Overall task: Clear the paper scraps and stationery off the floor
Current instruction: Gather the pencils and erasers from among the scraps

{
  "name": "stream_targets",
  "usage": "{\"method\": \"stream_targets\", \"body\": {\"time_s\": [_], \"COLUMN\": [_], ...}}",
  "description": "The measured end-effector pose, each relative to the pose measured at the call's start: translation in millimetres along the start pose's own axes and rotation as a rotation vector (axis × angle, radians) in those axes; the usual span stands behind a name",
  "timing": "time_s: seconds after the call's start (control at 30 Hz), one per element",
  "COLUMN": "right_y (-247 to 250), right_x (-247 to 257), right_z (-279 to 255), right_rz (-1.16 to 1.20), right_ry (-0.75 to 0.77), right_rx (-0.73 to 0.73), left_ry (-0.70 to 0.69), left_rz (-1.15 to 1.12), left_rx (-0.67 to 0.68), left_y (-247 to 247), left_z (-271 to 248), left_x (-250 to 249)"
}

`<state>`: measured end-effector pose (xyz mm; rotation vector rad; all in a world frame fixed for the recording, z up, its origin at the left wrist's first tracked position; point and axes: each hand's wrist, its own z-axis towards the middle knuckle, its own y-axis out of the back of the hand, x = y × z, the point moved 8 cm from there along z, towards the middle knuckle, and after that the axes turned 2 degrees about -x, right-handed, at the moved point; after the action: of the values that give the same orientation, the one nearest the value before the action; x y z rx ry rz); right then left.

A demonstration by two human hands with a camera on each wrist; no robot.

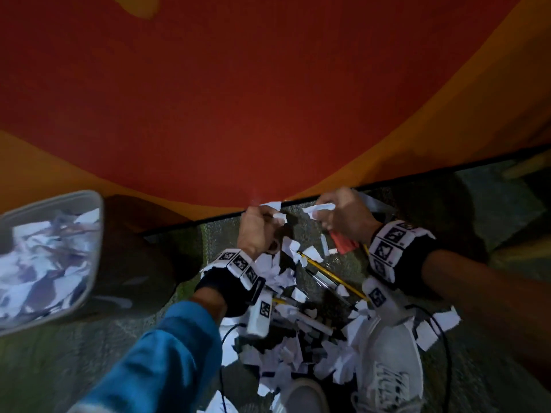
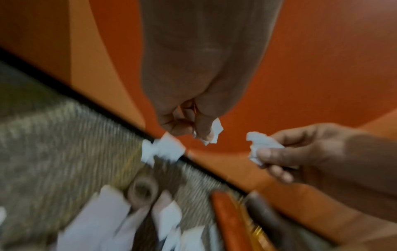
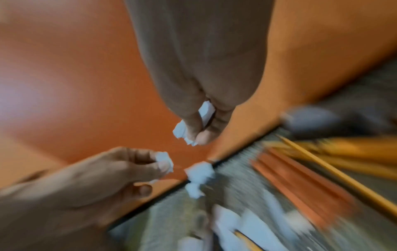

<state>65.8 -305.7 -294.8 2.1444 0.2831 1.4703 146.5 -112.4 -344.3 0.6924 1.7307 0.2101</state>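
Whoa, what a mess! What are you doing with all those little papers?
A person is picking torn white paper off the carpet. The left hand pinches a small white paper scrap, and the right hand pinches a crumpled white paper scrap. Plenty of white paper scraps and yellow pencils lie on the grey carpet by their white shoes. A grey plastic bin on the left already holds scraps.

Left hand (image 2: 193,84) pinching a white scrap (image 2: 216,131), right hand (image 2: 322,158) gripping crumpled paper (image 2: 261,146), blurred scraps (image 2: 165,149) on carpet (image 2: 53,144) below.
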Motion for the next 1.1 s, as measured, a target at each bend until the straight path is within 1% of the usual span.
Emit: {"method": "stream_targets", "body": {"time_s": [0.03, 0.1, 0.17, 0.23, 0.3, 0.4, 0.5, 0.6, 0.7, 0.77, 0.83, 0.9, 0.93, 1.0, 1.1], "right_y": [2, -1, -14, -26, -43, -77, -118, -163, -196, -210, -221, -226, -224, -217, -200], "right_x": [21, 71, 133, 178, 224, 284, 325, 351, 365, 371, 374, 368, 364, 354, 345], "right_z": [-5, -15, -30, -47, -64, -83, -98, -99, -86, -82, -85, -86, -86, -80, -73], "right_rz": [-0.029, -0.128, -0.241, -0.336, -0.444, -0.524, -0.491, -0.45, -0.374, -0.323, -0.312, -0.347, -0.365, -0.385, -0.383], "right_ry": [0.015, 0.107, 0.236, 0.345, 0.456, 0.586, 0.61, 0.593, 0.5, 0.448, 0.427, 0.41, 0.404, 0.396, 0.401], "right_rx": [0.016, 0.093, 0.211, 0.327, 0.395, 0.442, 0.462, 0.431, 0.349, 0.33, 0.388, 0.456, 0.47, 0.457, 0.43], "left_ry": [-0.008, -0.046, -0.075, -0.094, -0.1, -0.093, -0.031, 0.013, 0.0, 0.033, 0.081, 0.098, 0.083, 0.031, -0.052], "left_rz": [-0.067, -0.12, -0.105, -0.125, -0.134, -0.103, -0.027, 0.011, 0.071, 0.078, 0.085, 0.158, 0.21, 0.255, 0.2], "left_rx": [-0.017, -0.017, -0.048, -0.071, -0.138, -0.27, -0.379, -0.42, -0.462, -0.433, -0.373, -0.341, -0.351, -0.41, -0.48], "left_y": [17, 53, 104, 142, 191, 270, 336, 377, 400, 406, 408, 410, 412, 418, 414], "left_z": [-9, -27, -52, -77, -104, -143, -165, -173, -170, -161, -155, -154, -156, -162, -175], "left_x": [-10, -29, -46, -58, -66, -60, -33, -15, -11, -4, -1, -3, -7, -13, -23]}}
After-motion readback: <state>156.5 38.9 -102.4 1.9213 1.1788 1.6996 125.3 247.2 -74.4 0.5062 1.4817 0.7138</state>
